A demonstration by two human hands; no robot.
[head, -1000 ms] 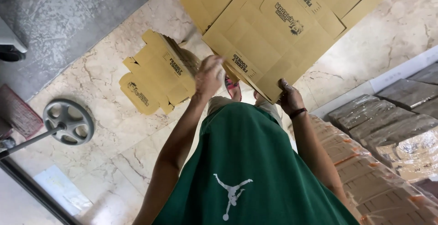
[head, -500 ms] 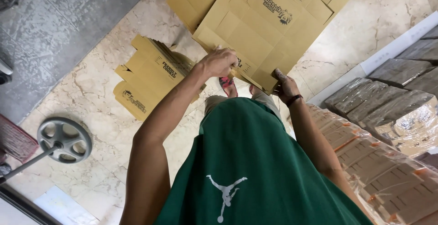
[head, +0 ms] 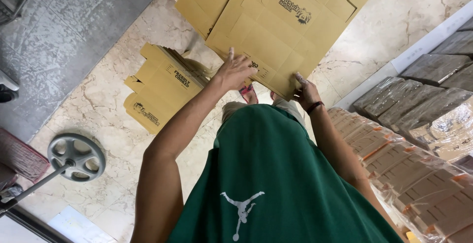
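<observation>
Standing over the marble floor [head: 98, 100], the person is gripping one flat cardboard box blank [head: 276, 41] — left hand [head: 235, 70] fingers spread on it, right hand [head: 306, 91] fingers pinching its edge — unfolded as yet, with a heap of blanks [head: 162, 87] waiting below.

Marble floor [head: 98, 110]: flat cardboard stack [head: 160, 87], grey stand base [head: 76, 156].

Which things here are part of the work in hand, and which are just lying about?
In hand: flat brown cardboard box blank, left hand spread on it, right hand at its edge; stack of folded blanks on the floor.

Lying about: grey wheel; plastic-wrapped bundles; marble floor.
</observation>
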